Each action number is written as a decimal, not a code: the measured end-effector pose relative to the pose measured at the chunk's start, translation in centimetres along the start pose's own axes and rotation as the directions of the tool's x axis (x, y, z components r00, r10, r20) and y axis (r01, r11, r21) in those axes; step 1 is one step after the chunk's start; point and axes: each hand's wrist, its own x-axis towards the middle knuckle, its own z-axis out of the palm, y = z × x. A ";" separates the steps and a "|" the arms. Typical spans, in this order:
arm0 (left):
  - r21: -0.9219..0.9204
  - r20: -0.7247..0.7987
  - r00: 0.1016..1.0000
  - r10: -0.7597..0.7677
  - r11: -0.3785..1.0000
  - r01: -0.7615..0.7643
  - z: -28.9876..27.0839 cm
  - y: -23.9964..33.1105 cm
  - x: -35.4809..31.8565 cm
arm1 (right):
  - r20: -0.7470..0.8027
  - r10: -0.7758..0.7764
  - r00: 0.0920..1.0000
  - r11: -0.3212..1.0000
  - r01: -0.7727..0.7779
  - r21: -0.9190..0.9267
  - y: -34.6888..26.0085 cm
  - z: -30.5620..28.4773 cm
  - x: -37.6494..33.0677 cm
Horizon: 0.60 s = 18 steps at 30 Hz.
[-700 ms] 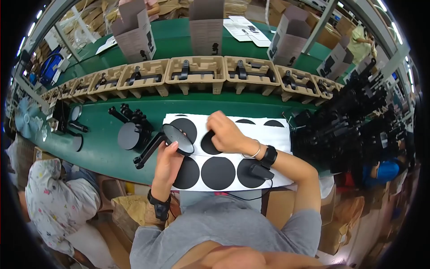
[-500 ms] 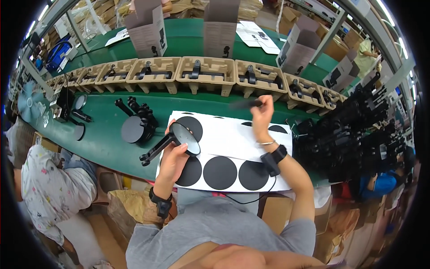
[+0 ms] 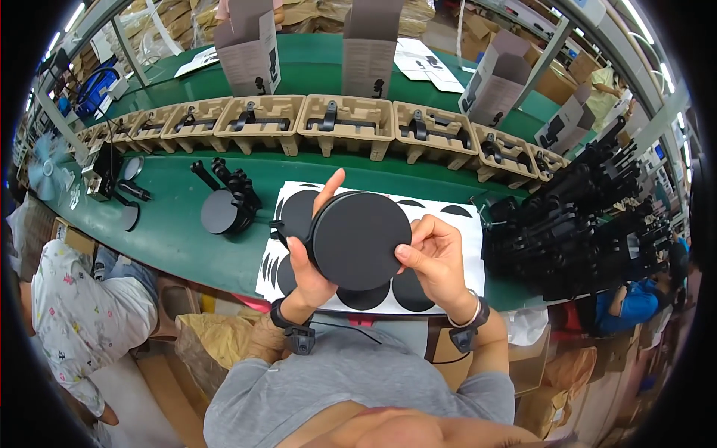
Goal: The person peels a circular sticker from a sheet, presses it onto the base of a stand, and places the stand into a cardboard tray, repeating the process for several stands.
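My left hand (image 3: 312,284) grips a black stand from the left, its thumb and a raised finger apart at the rim of the round base. The end of the stand's arm (image 3: 277,230) pokes out left of the hand. A black round pad (image 3: 364,243) covers the base's face, nearly lined up with its edge. My right hand (image 3: 442,261) pinches the pad's right edge between thumb and fingers. Below both hands lies a white sheet (image 3: 472,243) bearing rows of black round pads, partly hidden by the hands and the base.
Several black stands with a round base (image 3: 219,212) stand to the left on the green table (image 3: 168,246). Brown moulded trays (image 3: 345,137) holding black parts line the far side. A dense pile of black stands (image 3: 582,216) is at right. A person (image 3: 93,306) sits at left.
My right hand has brought the black pad down and left onto the base. My left hand has turned the base face up toward me and moved slightly right.
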 end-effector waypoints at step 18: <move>-0.064 0.004 0.997 0.072 0.995 -0.072 2.0 0.7 -1.1 | -0.006 -0.008 1.000 0.998 0.009 0.067 1.4 0.3 -1.0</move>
